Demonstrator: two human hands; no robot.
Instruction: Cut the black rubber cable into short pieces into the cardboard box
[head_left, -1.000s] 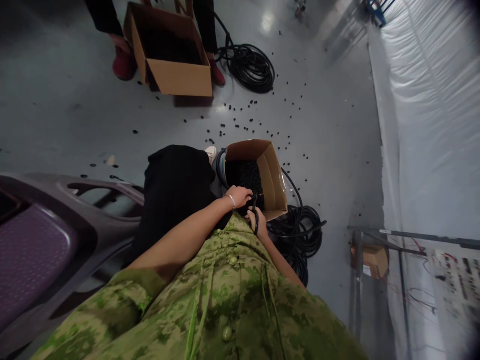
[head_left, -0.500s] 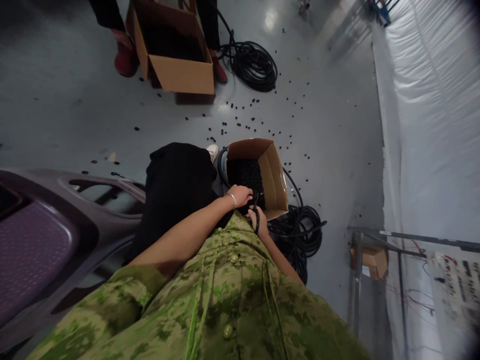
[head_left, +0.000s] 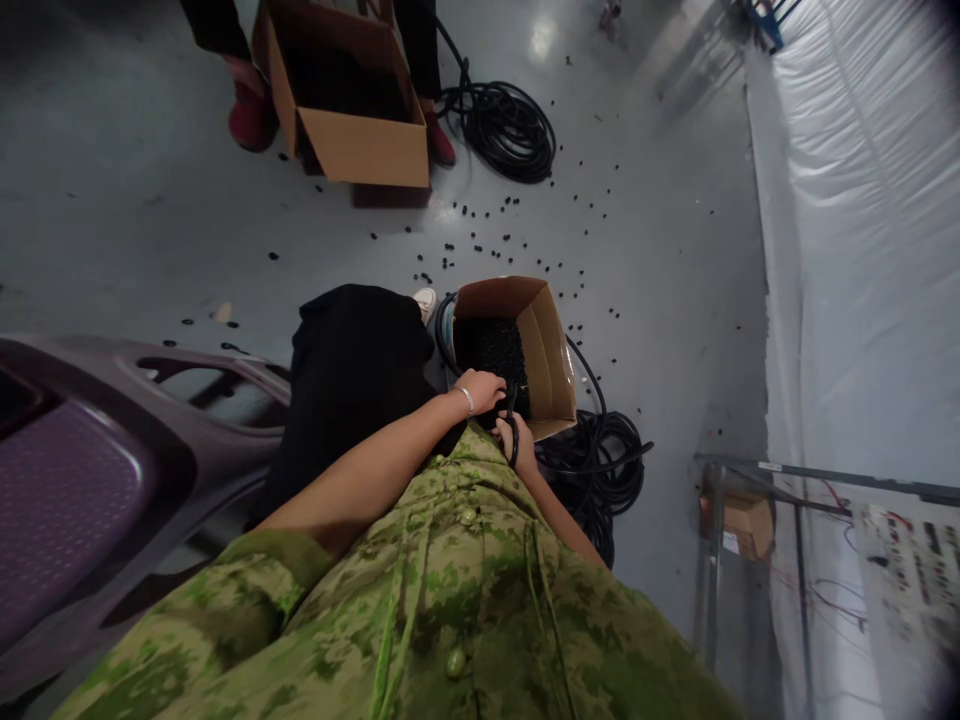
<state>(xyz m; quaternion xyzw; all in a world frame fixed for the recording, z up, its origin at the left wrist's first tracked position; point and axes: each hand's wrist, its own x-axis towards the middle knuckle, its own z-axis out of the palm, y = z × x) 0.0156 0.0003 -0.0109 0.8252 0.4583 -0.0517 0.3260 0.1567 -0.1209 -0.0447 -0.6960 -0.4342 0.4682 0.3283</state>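
Note:
My left hand (head_left: pixel 482 391), with a bracelet at the wrist, is over the near edge of an open cardboard box (head_left: pixel 550 365). Its fingers are bent together beside a dark piece too small to name. Small black pieces (head_left: pixel 495 345) fill much of the box. Close to the right of it, my right hand (head_left: pixel 519 440) is closed round a black tube (head_left: pixel 514 428), which curves over the fingers. Both hands are near the green patterned shirt, almost touching each other.
Black tubing (head_left: pixel 607 460) lies coiled right of the box. Across the floor, a person's red shoes (head_left: pixel 251 118) flank another cardboard box (head_left: pixel 367 150), beside a second coil (head_left: pixel 514 135). A purple chair (head_left: pixel 67 510) stands left, a metal frame (head_left: pixel 716 560) right. Small black pieces dot the floor.

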